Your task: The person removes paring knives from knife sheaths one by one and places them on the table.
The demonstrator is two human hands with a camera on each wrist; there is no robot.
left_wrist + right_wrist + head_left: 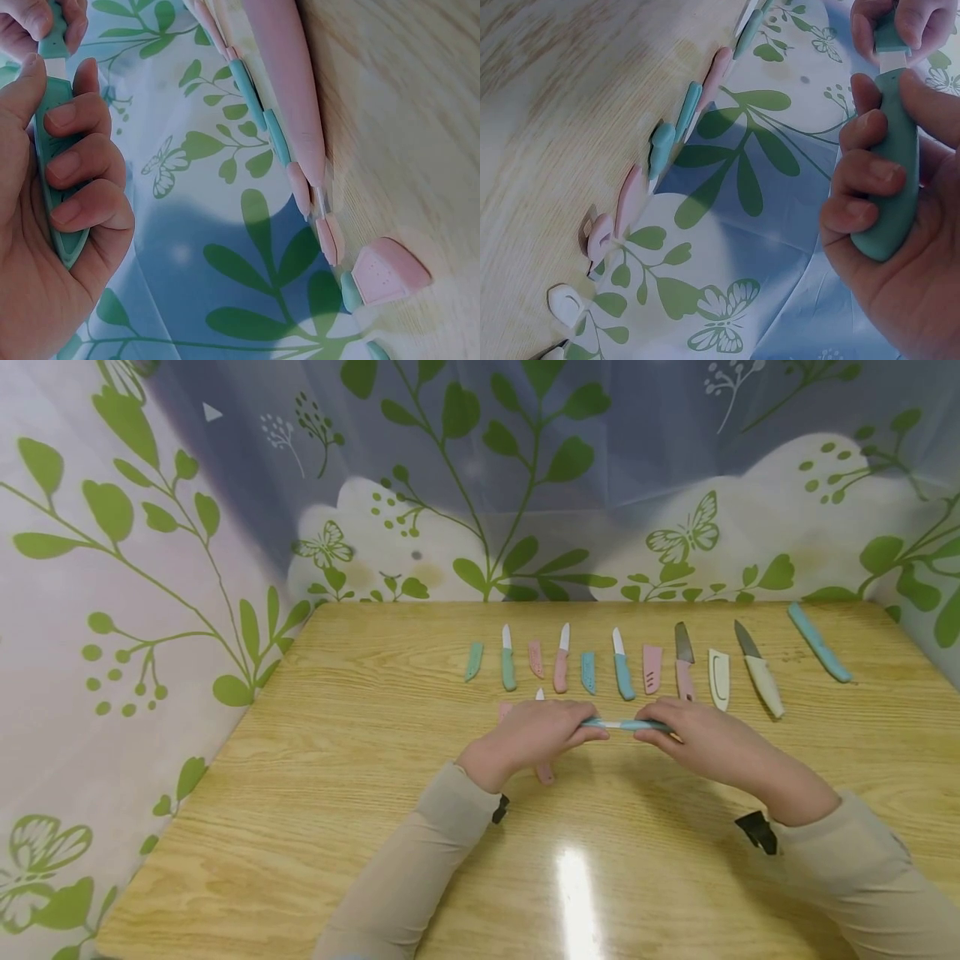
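Observation:
Over the middle of the table, my left hand (542,731) grips a light blue sheath (56,172), fingers curled round it. My right hand (712,743) holds the handle (896,172) of a light blue knife in line with that sheath. A short white strip of blade (892,61) shows between handle and sheath; the rest of the blade is hidden inside. Beneath my left hand lies a pink knife (545,772) with a white blade tip, partly covered. Beside it is a pink sheath (390,270), mostly hidden by that hand in the head view.
Across the back lie a green sheath (473,662), green knife (508,668), pink knife (561,668), blue sheath (588,672) and blue knife (623,672). Further right are a pink sheath (652,669), a white sheath (718,679), a cream-handled knife (763,681) and a long blue piece (819,642).

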